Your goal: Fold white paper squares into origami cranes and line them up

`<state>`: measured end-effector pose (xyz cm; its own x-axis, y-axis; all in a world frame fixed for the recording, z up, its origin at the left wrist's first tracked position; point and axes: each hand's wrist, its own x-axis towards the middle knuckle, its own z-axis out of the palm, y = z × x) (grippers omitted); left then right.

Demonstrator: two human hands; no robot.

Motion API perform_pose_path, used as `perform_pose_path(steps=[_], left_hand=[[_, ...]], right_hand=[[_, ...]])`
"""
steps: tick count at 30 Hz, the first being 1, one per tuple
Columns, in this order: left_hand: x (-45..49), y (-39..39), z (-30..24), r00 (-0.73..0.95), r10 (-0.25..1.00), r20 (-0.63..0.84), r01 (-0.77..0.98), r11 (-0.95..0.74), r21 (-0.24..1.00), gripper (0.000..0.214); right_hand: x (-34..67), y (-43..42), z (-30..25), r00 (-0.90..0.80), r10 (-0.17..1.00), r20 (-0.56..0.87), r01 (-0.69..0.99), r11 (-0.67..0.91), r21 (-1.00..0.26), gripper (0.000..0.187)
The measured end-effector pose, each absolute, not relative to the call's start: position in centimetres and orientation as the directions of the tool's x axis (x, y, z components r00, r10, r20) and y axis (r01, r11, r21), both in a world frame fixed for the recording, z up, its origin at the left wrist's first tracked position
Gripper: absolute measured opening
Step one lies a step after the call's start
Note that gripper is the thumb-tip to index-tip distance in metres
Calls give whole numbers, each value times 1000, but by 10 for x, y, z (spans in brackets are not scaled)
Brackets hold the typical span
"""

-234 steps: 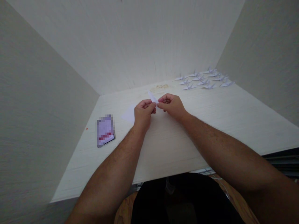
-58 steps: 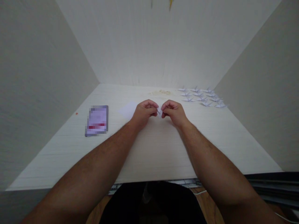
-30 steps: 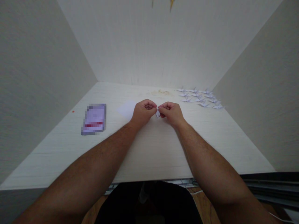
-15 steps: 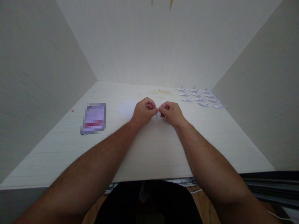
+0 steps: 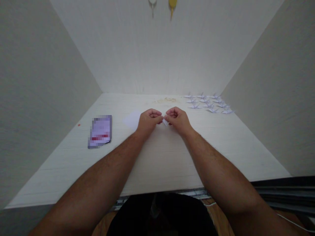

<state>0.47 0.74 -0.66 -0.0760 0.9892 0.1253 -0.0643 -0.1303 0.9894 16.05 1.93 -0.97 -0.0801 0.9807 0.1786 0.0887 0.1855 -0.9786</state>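
Over the middle of the pale table (image 5: pixel 172 164), my left hand (image 5: pixel 147 120) and my right hand (image 5: pixel 177 119) are both closed in a pinch on a small folded white paper piece (image 5: pixel 164 122) held between them. Only a sliver of the paper shows between the fingertips. Just left of my left hand a flat white paper sheet (image 5: pixel 133 118) lies on the table.
Several small folded paper cranes (image 5: pixel 209 103) stand in rows at the back right. A phone (image 5: pixel 100 131) lies at the left. Walls close in the table on the left, back and right. Two small items (image 5: pixel 162 5) hang on the back wall.
The hands have stayed together on the folded paper, with small finger shifts. The paper showed a longer strip at first and is now smaller. The view tilted up slightly.
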Motion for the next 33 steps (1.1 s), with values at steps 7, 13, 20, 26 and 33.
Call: perform_pose_path(steps=[7, 13, 20, 26, 33], left_hand=[[5, 10, -6, -210, 967, 142, -136, -173, 975, 25], [7, 4, -2, -151, 968, 203, -32, -210, 977, 22], [9, 6, -4, -200, 958, 208, -45, -221, 974, 27], [8, 11, -8, -246, 948, 202, -96, -231, 968, 29], [8, 7, -3, -303, 927, 222, 8, -231, 973, 23]], right_hand=[[159, 16, -11, -196, 972, 127, 76, 144, -987, 28], [156, 12, -7, -160, 983, 92, 138, 115, -984, 18], [155, 12, -4, -166, 982, 86, 127, 108, -986, 11], [156, 12, -4, -234, 970, 62, 50, 75, -996, 17], [157, 12, -8, -10, 938, 346, 222, 339, -914, 19]])
